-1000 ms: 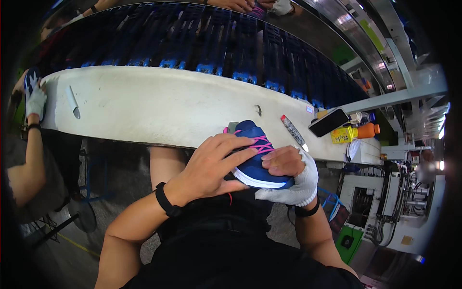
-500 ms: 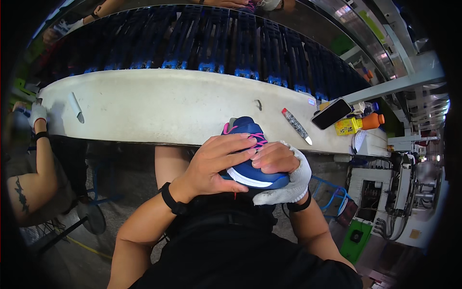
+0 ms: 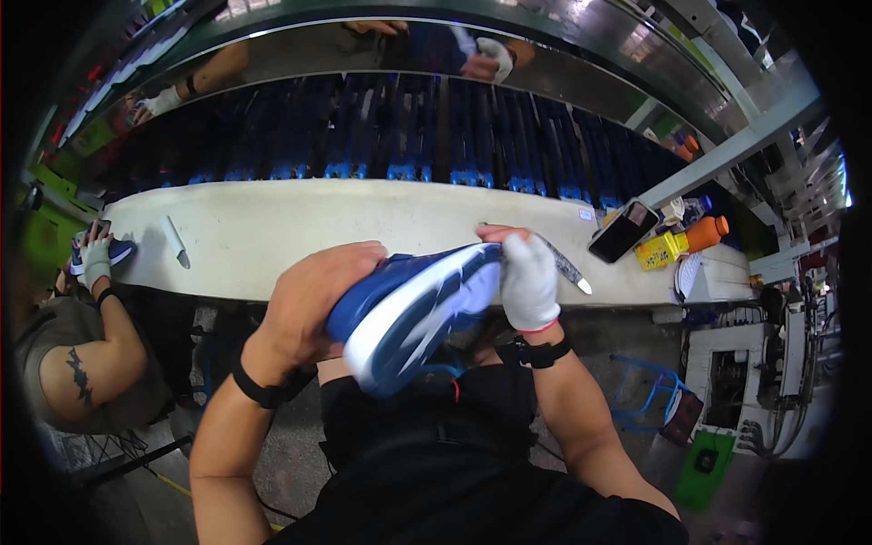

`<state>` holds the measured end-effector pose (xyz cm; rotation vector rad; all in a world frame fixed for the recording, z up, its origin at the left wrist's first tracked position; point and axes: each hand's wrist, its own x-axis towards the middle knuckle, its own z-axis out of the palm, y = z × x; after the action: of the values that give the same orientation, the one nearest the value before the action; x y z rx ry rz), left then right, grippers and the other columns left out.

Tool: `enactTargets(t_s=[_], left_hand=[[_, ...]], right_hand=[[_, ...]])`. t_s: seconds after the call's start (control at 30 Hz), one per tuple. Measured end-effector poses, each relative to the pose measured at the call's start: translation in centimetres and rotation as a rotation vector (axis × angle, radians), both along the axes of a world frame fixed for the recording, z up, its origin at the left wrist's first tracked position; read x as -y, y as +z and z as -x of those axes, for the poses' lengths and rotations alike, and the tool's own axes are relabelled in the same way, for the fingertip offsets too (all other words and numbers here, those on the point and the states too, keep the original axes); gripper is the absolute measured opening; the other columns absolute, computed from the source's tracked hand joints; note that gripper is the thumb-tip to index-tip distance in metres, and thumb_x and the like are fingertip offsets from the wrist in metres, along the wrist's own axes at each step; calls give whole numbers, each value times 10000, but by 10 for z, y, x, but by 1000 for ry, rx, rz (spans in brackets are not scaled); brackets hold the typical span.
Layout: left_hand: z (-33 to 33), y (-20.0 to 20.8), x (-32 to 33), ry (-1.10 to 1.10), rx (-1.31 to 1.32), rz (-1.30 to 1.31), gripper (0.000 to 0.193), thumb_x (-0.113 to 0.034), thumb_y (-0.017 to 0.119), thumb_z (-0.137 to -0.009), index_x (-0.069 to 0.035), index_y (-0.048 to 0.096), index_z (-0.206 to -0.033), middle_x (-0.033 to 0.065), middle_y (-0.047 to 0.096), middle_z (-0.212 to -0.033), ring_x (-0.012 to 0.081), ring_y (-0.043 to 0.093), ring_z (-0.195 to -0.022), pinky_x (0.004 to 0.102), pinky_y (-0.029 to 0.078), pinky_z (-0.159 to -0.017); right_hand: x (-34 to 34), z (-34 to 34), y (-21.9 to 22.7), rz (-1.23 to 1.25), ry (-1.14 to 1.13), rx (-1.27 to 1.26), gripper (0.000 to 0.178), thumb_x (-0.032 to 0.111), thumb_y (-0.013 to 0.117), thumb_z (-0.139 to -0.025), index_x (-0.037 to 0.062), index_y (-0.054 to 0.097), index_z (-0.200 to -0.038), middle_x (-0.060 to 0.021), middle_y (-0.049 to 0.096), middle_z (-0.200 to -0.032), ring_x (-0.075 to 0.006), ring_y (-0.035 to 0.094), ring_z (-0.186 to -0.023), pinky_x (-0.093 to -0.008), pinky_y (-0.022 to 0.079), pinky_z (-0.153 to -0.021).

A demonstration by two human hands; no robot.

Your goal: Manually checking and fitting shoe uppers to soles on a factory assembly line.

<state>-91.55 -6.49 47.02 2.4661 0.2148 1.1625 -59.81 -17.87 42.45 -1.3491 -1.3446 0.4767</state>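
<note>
A blue sneaker [image 3: 409, 318] with a white and pale-blue sole is held above the near edge of the white bench, turned on its side so that the sole faces right and toward me. My bare left hand [image 3: 309, 300] wraps round its lower-left end, the fingers over the blue upper. At the upper-right end, my right hand [image 3: 527, 286], in a white glove with bare fingertips, grips the shoe. Its laces and opening are hidden, and the sole is slightly smeared by motion.
On the white bench [image 3: 272, 227] lie a pale blade-like tool [image 3: 174, 242], a speckled pen-like tool [image 3: 568, 268], a phone [image 3: 624, 231], and yellow and orange bottles [image 3: 705, 233]. Behind runs a dark blue slatted conveyor [image 3: 363, 132]. A co-worker's gloved hand [image 3: 95, 257] touches another blue shoe at left.
The sneaker has turned from laces up onto its side, showing its sole. My left hand has moved left and my right hand upward, both still gripping. The view has tilted up.
</note>
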Motion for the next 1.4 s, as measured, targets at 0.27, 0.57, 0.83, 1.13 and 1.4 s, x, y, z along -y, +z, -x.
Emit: enactTargets(t_s=[0.27, 0.57, 0.83, 1.13, 1.4], left_hand=[[-46, 46, -26, 20, -395, 236, 773, -281, 954, -745, -43, 619, -1399, 234, 744, -1221, 473, 723, -1119, 509, 590, -962], [-60, 58, -42, 62, -543, 308, 847, -297, 1007, -714, -46, 609, -1418, 250, 745, -1265, 483, 718, -1176, 485, 577, -1010], [-62, 46, -56, 82, -495, 323, 840, -315, 1014, -720, -39, 596, -1394, 255, 770, -1129, 493, 746, -1071, 498, 585, -969], [-102, 73, -45, 71, -584, 206, 682, -327, 982, -758, -26, 603, -1239, 255, 778, -968, 512, 748, -972, 548, 595, -834], [-106, 71, -27, 81, -588, 54, 646, -375, 960, -773, -10, 595, -1162, 228, 757, -927, 471, 758, -900, 532, 605, -791]], right_hand=[[-43, 42, 54, -42, 402, -102, 1328, 440, 1037, -658, 52, 353, -1728, -240, 499, -1672, -386, 472, -1587, -482, 368, -1310], [-68, 61, 20, -387, 191, -678, 639, 229, 791, -864, 54, 521, -1415, -90, 614, -1229, -210, 622, -1156, -404, 518, -1077], [-75, 56, 14, -359, 240, -903, 634, 366, 758, -953, 62, 505, -1449, -87, 586, -1255, -194, 596, -1162, -391, 502, -1084], [-62, 17, 30, -58, 385, -580, 684, 545, 646, -1094, 88, 450, -1563, -88, 574, -1338, -198, 579, -1253, -382, 487, -1114], [-52, 25, 34, -404, 93, -550, 267, 155, 619, -1094, -7, 654, -1303, -157, 709, -1276, -223, 668, -1182, -387, 501, -1119]])
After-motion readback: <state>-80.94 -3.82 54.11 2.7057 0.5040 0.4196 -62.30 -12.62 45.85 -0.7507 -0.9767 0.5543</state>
